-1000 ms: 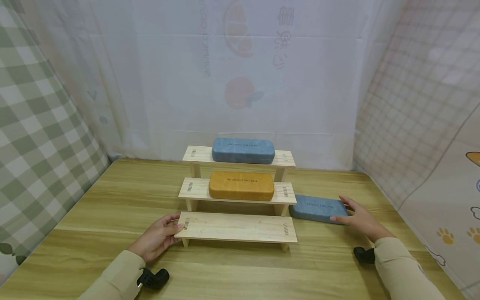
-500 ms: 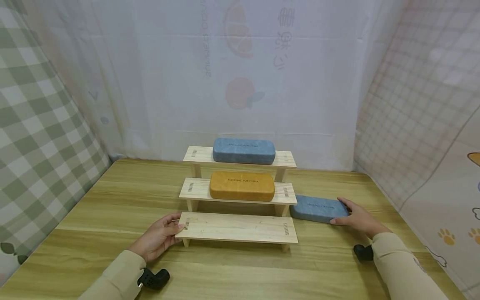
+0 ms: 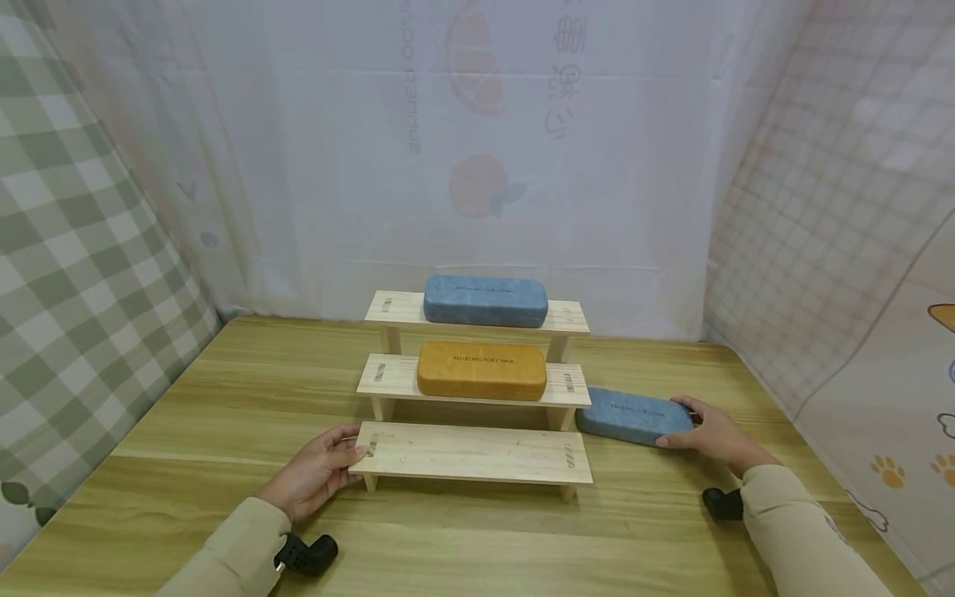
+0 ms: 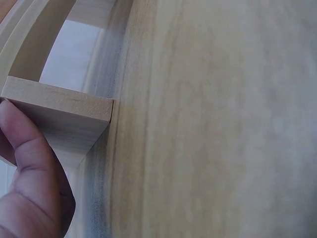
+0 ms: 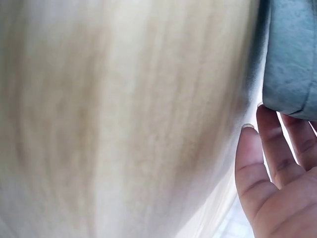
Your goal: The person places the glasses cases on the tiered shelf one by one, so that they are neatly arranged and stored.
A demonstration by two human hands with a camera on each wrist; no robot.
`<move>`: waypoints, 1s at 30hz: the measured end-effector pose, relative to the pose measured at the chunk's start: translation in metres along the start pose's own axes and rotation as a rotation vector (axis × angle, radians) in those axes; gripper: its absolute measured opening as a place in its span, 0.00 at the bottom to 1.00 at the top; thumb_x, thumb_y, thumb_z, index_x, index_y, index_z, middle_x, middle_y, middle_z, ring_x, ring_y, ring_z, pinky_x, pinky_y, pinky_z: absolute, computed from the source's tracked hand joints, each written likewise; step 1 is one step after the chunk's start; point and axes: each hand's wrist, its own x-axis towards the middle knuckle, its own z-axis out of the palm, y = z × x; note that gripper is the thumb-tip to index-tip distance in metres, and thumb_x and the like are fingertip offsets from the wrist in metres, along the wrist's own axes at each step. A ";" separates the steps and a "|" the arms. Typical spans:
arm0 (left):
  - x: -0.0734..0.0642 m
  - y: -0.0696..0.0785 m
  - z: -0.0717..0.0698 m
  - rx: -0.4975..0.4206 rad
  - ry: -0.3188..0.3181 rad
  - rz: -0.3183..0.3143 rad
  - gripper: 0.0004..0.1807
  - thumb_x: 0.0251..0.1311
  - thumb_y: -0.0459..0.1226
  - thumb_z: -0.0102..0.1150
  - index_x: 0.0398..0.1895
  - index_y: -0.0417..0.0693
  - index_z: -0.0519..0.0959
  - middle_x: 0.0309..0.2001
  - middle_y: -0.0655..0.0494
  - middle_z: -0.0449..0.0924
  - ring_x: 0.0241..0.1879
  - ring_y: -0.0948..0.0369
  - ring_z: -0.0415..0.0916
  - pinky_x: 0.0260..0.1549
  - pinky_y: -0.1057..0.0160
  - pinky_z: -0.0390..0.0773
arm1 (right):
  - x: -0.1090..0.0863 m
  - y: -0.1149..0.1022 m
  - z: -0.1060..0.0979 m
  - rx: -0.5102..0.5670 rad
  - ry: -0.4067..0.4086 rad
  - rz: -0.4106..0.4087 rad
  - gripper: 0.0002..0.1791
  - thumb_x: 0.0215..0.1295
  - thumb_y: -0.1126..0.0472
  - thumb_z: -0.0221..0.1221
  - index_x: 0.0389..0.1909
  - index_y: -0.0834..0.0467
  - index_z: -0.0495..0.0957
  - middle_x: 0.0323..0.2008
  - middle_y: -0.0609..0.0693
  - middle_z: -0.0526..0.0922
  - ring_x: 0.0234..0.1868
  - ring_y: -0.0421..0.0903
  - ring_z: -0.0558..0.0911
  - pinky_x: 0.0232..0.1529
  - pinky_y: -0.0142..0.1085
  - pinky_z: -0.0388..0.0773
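Note:
A three-step wooden display stand [image 3: 462, 453] stands mid-table in the head view. My left hand [image 3: 317, 473] pinches the left end of its lowest board; in the left wrist view the fingers [image 4: 22, 129] touch the board's underside edge. At the right, a blue glasses case [image 3: 634, 414] lies flat on the table beside the stand. My right hand [image 3: 716, 435] grips that case's right end, thumb on the near side and fingers at the far corner. The right wrist view shows fingertips against the end of the blue case [image 5: 292, 59].
An orange-yellow glasses case [image 3: 481, 371] rests on the stand's middle board, and another blue glasses case [image 3: 485, 301] on the top one. A white curtain [image 3: 336, 166] hangs behind the wooden table [image 3: 462, 547], with patterned cloth [image 3: 67, 207] at both sides.
My right fingers and thumb have drawn in slightly round the end of the blue glasses case. The left hand keeps its hold on the stand.

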 end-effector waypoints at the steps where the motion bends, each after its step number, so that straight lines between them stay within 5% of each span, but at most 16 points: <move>1: 0.000 0.000 0.000 0.000 0.001 -0.001 0.36 0.71 0.32 0.46 0.71 0.25 0.39 0.52 0.48 0.69 0.43 0.65 0.76 0.41 0.66 0.76 | 0.000 0.000 0.000 0.005 0.004 -0.003 0.53 0.52 0.49 0.71 0.69 0.73 0.54 0.64 0.80 0.57 0.61 0.73 0.62 0.56 0.62 0.64; 30: 0.000 0.000 0.001 0.008 -0.001 0.001 0.36 0.72 0.32 0.45 0.71 0.24 0.39 0.51 0.50 0.70 0.43 0.66 0.76 0.41 0.66 0.76 | -0.033 -0.015 -0.010 0.117 0.126 -0.010 0.51 0.60 0.48 0.66 0.74 0.66 0.48 0.68 0.76 0.52 0.64 0.72 0.57 0.52 0.63 0.67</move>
